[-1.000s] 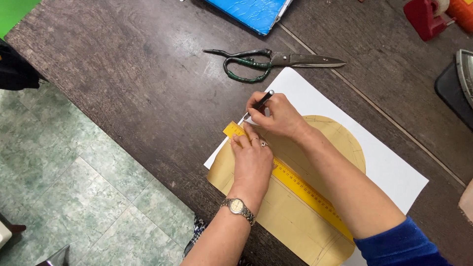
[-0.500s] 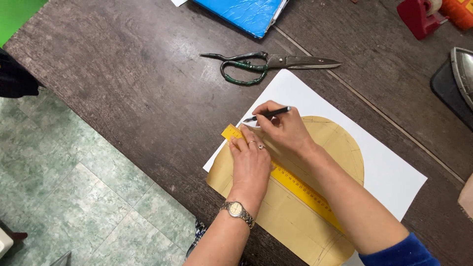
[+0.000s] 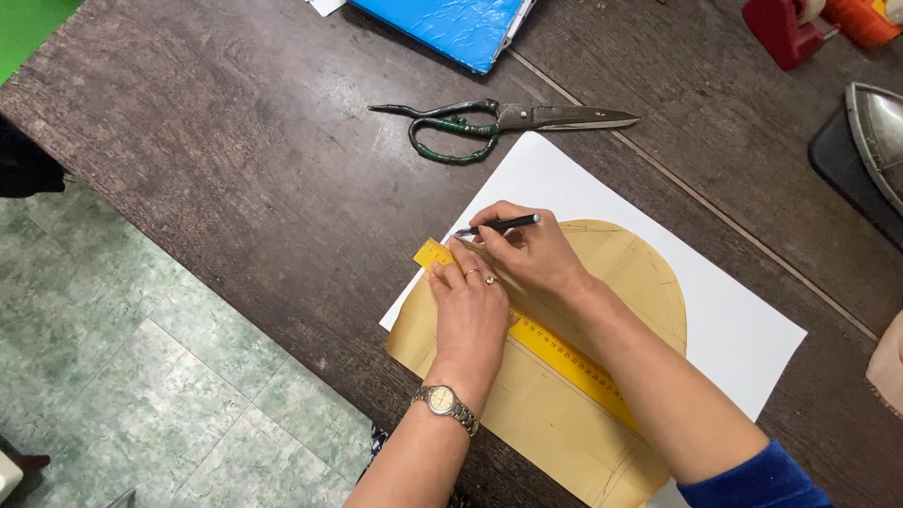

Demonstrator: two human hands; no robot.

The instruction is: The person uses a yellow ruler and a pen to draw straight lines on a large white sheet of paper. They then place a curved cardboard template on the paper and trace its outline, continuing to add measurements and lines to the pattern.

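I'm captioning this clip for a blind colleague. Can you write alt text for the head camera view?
On a dark wooden table, a person's left hand presses a yellow ruler onto a rounded tan paper pattern lying over a white paper sheet, while the right hand holds a black pen at the ruler's end. Green-handled metal scissors lie beyond.
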